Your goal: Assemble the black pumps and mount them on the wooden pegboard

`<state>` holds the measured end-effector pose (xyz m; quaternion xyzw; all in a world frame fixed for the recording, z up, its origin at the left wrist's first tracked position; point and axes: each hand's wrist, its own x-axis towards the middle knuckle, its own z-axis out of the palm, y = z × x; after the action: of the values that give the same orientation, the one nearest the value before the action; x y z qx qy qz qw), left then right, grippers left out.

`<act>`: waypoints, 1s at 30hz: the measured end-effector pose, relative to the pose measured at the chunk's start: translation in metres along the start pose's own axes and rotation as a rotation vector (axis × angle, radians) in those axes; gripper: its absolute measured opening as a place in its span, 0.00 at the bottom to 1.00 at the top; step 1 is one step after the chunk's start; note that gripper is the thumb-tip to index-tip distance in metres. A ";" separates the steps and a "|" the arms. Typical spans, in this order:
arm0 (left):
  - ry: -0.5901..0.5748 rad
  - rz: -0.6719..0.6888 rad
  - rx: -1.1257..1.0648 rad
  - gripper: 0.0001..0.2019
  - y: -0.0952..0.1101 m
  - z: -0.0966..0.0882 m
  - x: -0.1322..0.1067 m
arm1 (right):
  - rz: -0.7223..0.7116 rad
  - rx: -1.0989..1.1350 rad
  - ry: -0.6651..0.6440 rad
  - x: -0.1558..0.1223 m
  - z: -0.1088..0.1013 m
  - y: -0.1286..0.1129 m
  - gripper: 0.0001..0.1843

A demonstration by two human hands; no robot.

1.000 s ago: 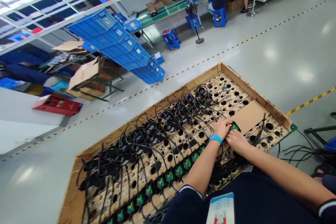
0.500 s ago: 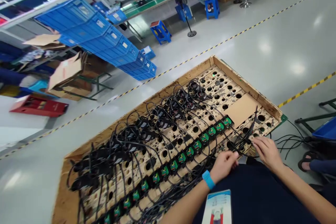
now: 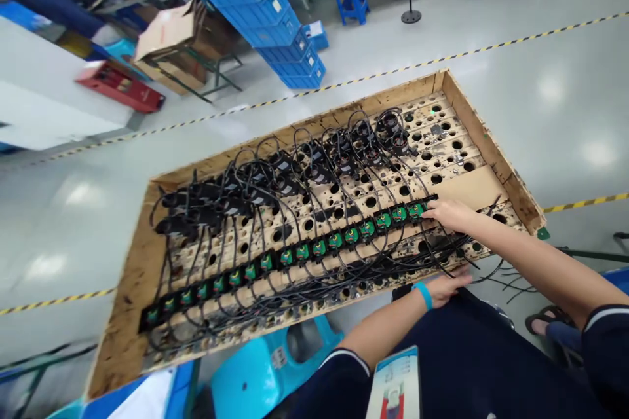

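At the far-right end of a straight row of green circuit boards in black holders, the right hand rests with the wrist low and the forearm extended from the right. Its fingertips contact the last board; whether they pinch it cannot be told. The row lies lengthwise inside a shallow, wooden-walled tray, with a flat brown cardboard sheet beyond the right hand. The left hand, wearing a light-blue wristband, is positioned at the tray's near edge, below a bundle of thin black cables. Its forearm angles up from the lower left; its fingers are extended and slightly spread.
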<state>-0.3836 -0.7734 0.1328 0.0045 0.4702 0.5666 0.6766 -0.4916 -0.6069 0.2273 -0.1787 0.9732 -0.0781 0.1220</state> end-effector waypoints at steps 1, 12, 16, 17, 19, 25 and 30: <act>0.039 0.006 -0.041 0.40 -0.002 0.008 0.011 | -0.002 -0.004 -0.004 0.000 -0.001 0.000 0.26; 0.437 0.372 -0.062 0.27 -0.018 -0.015 -0.098 | -0.017 -0.009 -0.020 -0.005 0.002 0.006 0.27; 0.619 0.321 0.350 0.27 -0.011 -0.049 -0.192 | -0.029 -0.019 0.003 -0.009 0.016 0.012 0.31; 0.655 0.303 0.548 0.27 -0.008 -0.058 -0.214 | -0.028 -0.019 0.008 -0.010 0.022 0.014 0.32; 0.783 0.234 0.976 0.23 -0.002 -0.077 -0.253 | -0.029 -0.018 0.030 -0.010 0.033 0.020 0.32; 1.040 0.047 1.766 0.30 0.012 -0.150 -0.292 | -0.066 -0.012 0.082 -0.013 0.069 0.046 0.35; 1.187 0.179 1.677 0.23 -0.008 -0.189 -0.255 | -0.102 0.070 0.189 -0.007 0.088 0.052 0.35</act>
<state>-0.4771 -1.0727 0.1839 0.2296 0.9706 0.0156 0.0704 -0.4795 -0.5655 0.1346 -0.2154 0.9667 -0.1347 0.0318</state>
